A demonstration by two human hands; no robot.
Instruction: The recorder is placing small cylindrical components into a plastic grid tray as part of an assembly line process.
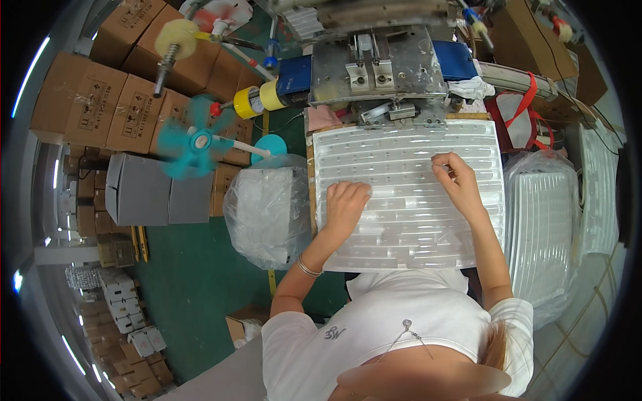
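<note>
A white ribbed plastic tray point(408, 157) with long rows of slots lies in front of me. Small clear pieces point(401, 237) seem to sit in several rows, though the glare makes them hard to tell apart. Over the tray's left side is my left hand point(346, 206), its fingers curled and close together; whatever may be under the fingertips is hidden. My right hand point(457, 179) hovers over the right side with thumb and fingers bent into a pinch. Something small and see-through may be between them, too small to name.
Beyond the tray stands a metal machine point(334, 73) with blue side plates. Bagged stacks of trays flank me at left point(264, 214) and right point(543, 227). A teal fan point(200, 139) spins at the left, before cardboard boxes point(93, 103). A red-handled bag point(511, 127) is at the right.
</note>
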